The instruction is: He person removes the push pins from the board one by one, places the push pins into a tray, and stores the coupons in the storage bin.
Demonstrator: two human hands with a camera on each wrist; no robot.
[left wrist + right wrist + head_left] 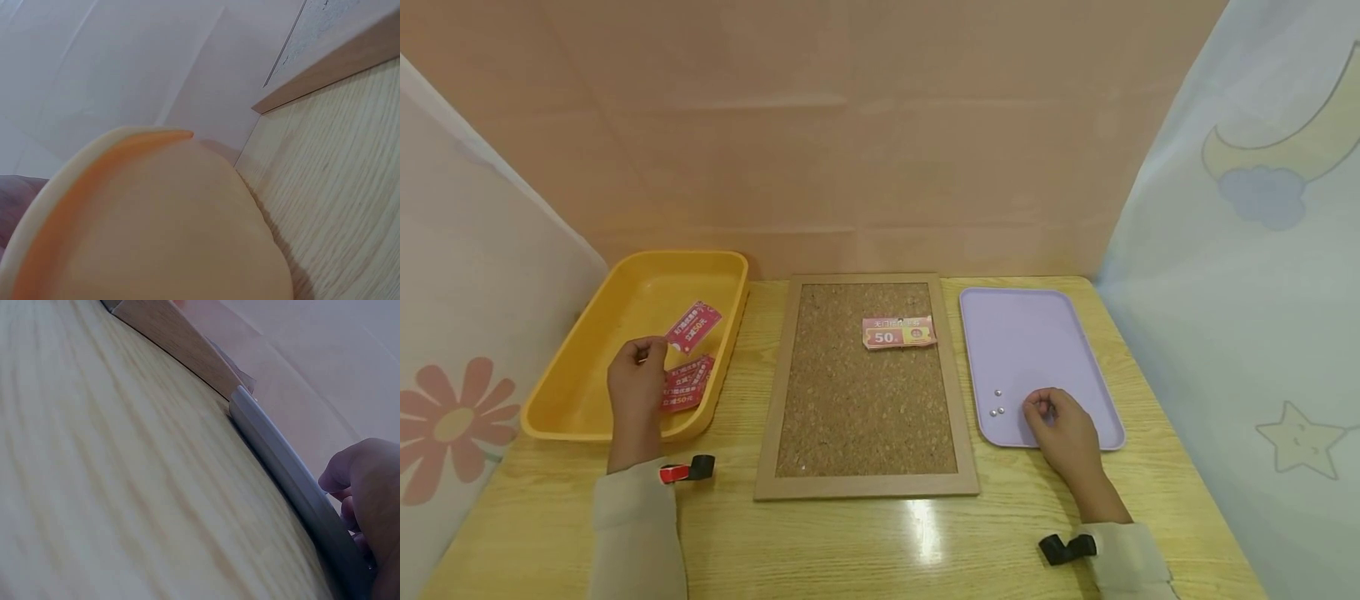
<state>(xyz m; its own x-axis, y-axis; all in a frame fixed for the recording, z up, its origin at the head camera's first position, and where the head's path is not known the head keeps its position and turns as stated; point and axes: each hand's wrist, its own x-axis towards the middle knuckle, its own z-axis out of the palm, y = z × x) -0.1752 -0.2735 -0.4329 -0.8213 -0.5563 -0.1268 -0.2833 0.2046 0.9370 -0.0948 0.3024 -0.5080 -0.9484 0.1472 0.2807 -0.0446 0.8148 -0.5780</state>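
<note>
My left hand [638,375] pinches a red coupon [694,327] by its lower left corner, over the yellow basin [561,379]. More red coupons [685,390] lie overlapping in the basin just below. Over the near part of the lilac tray [1030,333], my right hand [1063,429] has thumb and forefinger drawn together; a tiny pale speck, like a thumbtack's tip, shows at the fingertips in the right wrist view. Several silver thumbtacks [997,408] lie on the tray left of that hand. Another coupon [898,333] hangs on the cork board [865,400], with a thumbtack at its top edge.
The wood-framed board lies between basin and tray on the wooden table [820,546]. Behind stands a tan backdrop [850,167], with pale printed sheets [1240,333] at both sides. The basin's raised wall [156,231] fills much of the left wrist view.
</note>
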